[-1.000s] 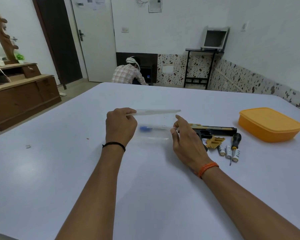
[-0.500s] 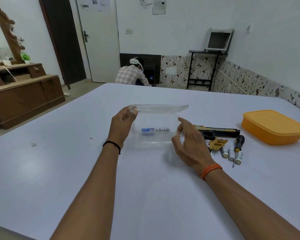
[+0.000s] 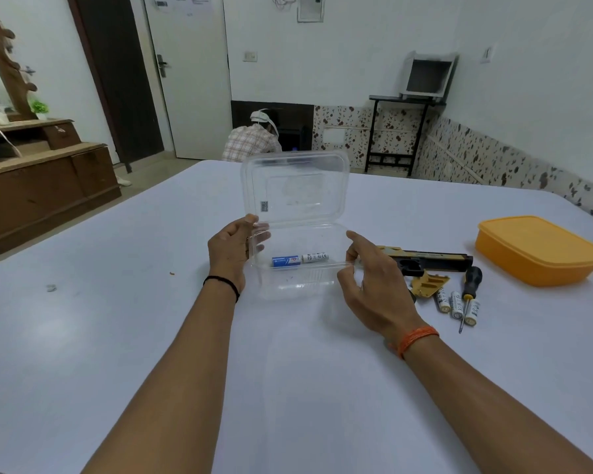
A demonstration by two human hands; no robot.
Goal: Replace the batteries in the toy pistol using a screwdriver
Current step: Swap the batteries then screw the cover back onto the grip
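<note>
- In the head view, one clear plastic box stood on the white table, its hinged lid raised upright on the far side.
- Inside the box lay two batteries end to end: a blue one on the left and a white one on the right.
- Three more batteries lay on the table to the right, near the person, with one screwdriver lying among them.
- One toy pistol lay just beyond them, to the right of the box, and one tan cover piece lay beside it.
- One orange container with its lid on stood at the far right.
- The left hand held the left corner of the box, the fingers bent around the rim.
- The right hand pinched the right edge of the box narrowly, between thumb and fingers.
</note>
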